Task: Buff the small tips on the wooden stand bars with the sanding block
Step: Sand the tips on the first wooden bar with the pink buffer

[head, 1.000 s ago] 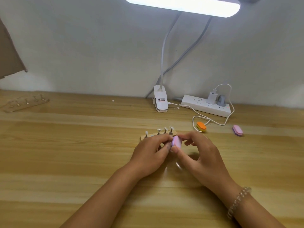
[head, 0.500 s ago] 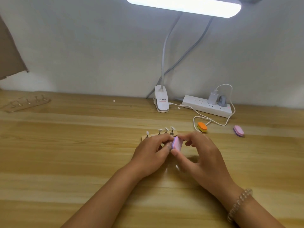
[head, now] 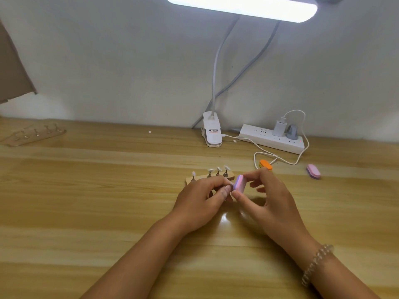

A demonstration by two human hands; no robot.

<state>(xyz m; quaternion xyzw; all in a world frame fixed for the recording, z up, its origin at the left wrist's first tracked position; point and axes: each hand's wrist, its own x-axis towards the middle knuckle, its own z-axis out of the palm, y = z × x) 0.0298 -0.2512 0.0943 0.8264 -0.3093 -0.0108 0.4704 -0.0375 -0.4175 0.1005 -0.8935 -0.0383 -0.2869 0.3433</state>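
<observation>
A small wooden stand bar (head: 230, 175) lies on the desk in the middle, with several white tips (head: 218, 169) standing on metal pegs. My left hand (head: 201, 201) pinches something small just in front of the bar; what it holds is hidden by the fingers. My right hand (head: 266, 200) grips a pink and purple sanding block (head: 239, 183) between thumb and fingers, held upright against the fingertips of my left hand. A second wooden stand bar (head: 32, 134) lies at the far left of the desk.
A white lamp clamp (head: 212, 132) and a white power strip (head: 273, 139) with a charger and cable sit at the back by the wall. An orange block (head: 265, 164) and another pink block (head: 313, 171) lie to the right. The lamp head (head: 241, 6) hangs overhead.
The sanding block has shifted slightly up and down against my left fingertips. Both hands stay in the same spot in front of the stand bar.
</observation>
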